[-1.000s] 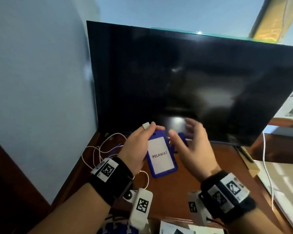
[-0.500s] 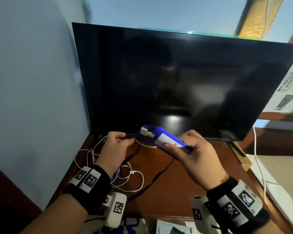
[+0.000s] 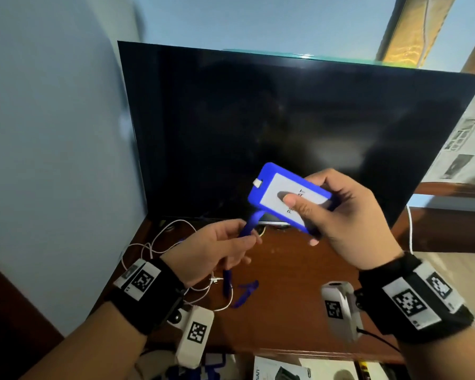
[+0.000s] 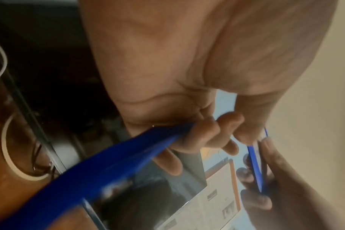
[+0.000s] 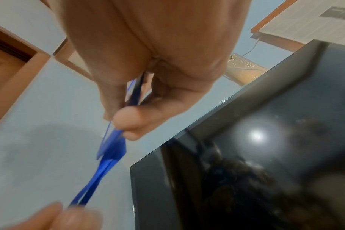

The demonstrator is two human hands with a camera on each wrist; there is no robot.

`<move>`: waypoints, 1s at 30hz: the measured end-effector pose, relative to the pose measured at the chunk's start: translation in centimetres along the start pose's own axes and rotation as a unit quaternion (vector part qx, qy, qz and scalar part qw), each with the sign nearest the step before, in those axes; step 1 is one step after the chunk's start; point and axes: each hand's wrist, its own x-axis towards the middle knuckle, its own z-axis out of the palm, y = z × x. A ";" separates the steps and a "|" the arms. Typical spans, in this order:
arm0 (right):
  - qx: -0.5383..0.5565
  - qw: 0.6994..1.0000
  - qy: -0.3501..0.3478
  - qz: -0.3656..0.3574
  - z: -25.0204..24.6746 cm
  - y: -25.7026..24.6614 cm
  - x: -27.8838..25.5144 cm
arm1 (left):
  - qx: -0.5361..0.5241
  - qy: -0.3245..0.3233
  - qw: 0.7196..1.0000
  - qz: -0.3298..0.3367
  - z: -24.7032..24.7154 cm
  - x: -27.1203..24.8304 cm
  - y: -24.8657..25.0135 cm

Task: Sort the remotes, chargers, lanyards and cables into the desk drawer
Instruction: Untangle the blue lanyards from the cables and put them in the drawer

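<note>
My right hand (image 3: 307, 212) pinches a blue badge holder (image 3: 274, 192) with a white card, lifted in front of the black screen; the thumb lies on the card's face. The badge's blue lanyard strap (image 3: 251, 223) runs down into my left hand (image 3: 244, 237), which pinches it. The strap's loose end (image 3: 242, 293) trails on the wooden desk (image 3: 285, 311). In the left wrist view the strap (image 4: 128, 157) passes under the curled fingers. In the right wrist view the badge (image 5: 112, 144) shows edge-on between thumb and fingers. A white cable (image 3: 154, 245) lies tangled on the desk at left.
A large black screen (image 3: 285, 127) stands at the back of the desk, close behind the hands. A blue wall (image 3: 52, 133) bounds the left side. Boxes (image 3: 285, 371) and blue items (image 3: 198, 371) show below the desk's front edge. Another white cable (image 3: 410, 229) hangs at right.
The badge passed from my left hand to my right and has been lifted higher. My left hand went to the strap near the desk and now pinches it closer to the badge.
</note>
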 end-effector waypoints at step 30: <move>0.007 0.994 0.050 0.098 5.2 7.1 -4.5 | 0.412 0.022 0.908 -0.067 2.5 -4.3 -4.5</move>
